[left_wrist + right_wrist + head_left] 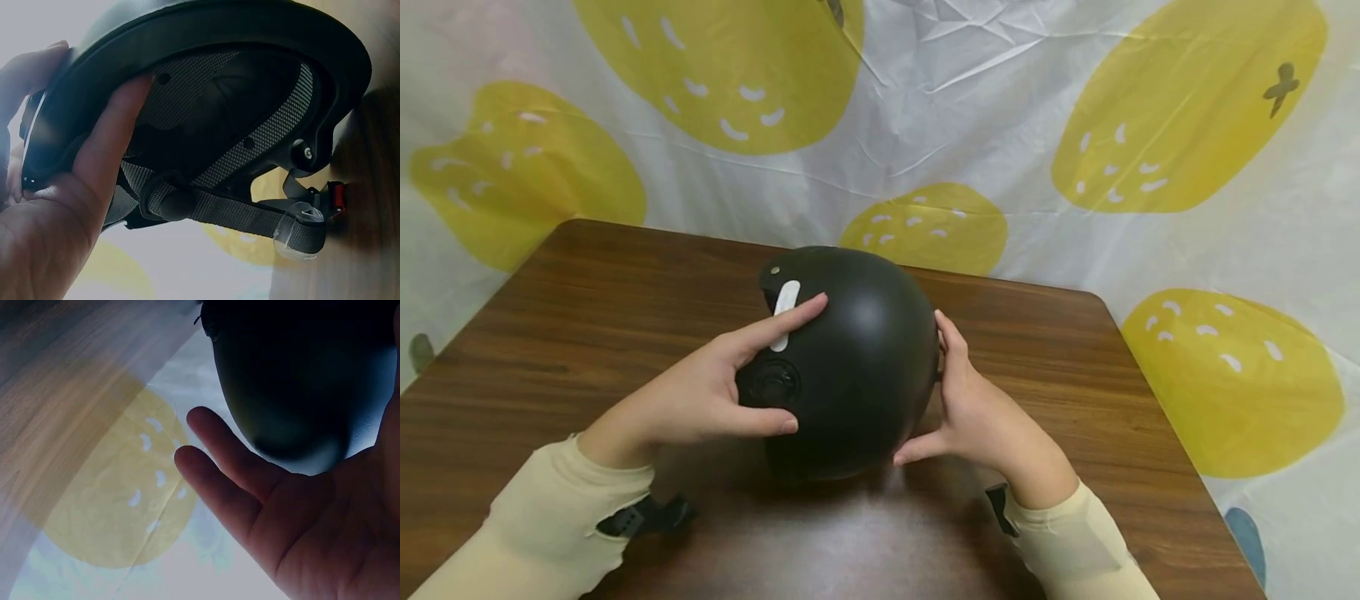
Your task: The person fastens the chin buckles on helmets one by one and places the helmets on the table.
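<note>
A matte black helmet [865, 350] is held over the wooden table, its rounded shell facing the head camera. On its left side my left hand [715, 383] grips the rim, with thumb and one finger spread on the shell around a white strip [787, 296] and a round disc [775, 381]. The left wrist view shows a finger reaching inside past the rim, near the mesh lining and the grey chin strap [237, 211] with its red buckle [338, 195]. My right hand [981, 408] rests against the right side, thumb low on the shell; two fingers [219, 487] stretch out straight away from it.
The brown wooden table [1037, 350] has a rounded back edge close behind the helmet. A white curtain [925, 100] printed with yellow fruit hangs behind and to the right. Dark straps [647, 515] show at both sleeve cuffs.
</note>
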Available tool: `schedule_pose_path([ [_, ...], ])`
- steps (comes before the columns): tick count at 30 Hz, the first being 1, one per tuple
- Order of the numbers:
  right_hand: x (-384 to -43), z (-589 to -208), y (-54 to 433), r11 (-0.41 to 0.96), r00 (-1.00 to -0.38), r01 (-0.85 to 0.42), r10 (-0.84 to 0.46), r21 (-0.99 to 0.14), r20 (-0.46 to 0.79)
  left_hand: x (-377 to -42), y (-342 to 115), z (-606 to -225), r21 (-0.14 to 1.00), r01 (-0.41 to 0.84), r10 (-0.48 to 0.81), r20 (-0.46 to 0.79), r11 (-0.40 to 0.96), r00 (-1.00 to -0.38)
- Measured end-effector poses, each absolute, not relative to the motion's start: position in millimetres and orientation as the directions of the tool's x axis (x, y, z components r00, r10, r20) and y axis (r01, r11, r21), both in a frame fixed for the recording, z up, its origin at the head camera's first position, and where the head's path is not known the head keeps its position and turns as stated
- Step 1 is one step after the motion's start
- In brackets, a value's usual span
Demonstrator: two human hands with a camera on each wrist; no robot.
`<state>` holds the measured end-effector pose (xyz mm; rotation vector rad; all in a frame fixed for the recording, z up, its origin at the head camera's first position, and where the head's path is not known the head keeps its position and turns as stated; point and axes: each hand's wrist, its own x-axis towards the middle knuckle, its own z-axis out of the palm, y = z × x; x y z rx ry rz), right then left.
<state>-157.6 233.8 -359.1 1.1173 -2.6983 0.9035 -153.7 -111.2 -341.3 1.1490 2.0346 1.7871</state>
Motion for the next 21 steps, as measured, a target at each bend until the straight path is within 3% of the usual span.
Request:
schedule_pose_path([
  [12,-154.2,-356.5,235.2,0.651,-0.795,-0.597,-0.557,-0.469,0.24,-148.3,-106.7,-337.4,0.878,0.479,0.652,0.352,0.019,-0.672],
  [21,-153.0,-356.6,235.3,0.676,-0.81,-0.578,-0.542,-0.457,0.223,-142.3,-104.8,-335.0,0.846,0.532,0.658,0.378,0.041,-0.652],
])
